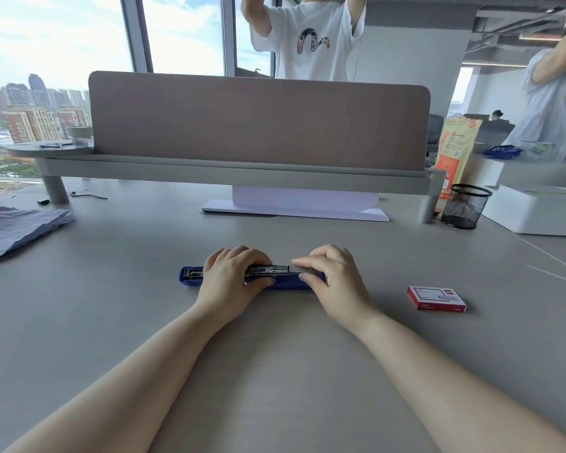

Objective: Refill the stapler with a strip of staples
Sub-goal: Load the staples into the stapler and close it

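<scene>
the long dark-blue plastic stapler (286, 282), opened flat with its metal magazine channel (268, 269) showing, lies on the grey bench (275, 371) under both hands. the left hand (231, 277) clamps its middle, fingers curled over the far edge. the right hand (332, 276) pinches a thin silvery strip of staples (299, 263) at the channel's right end. the strip looks light, stiff and brittle, best held by its sides. the red staple box (437, 299) sits well right of the fingers.

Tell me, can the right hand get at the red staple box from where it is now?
Probably yes: the red staple box lies apart on bare table just right of the right hand, nothing between; but that hand pinches a staple strip.
</scene>
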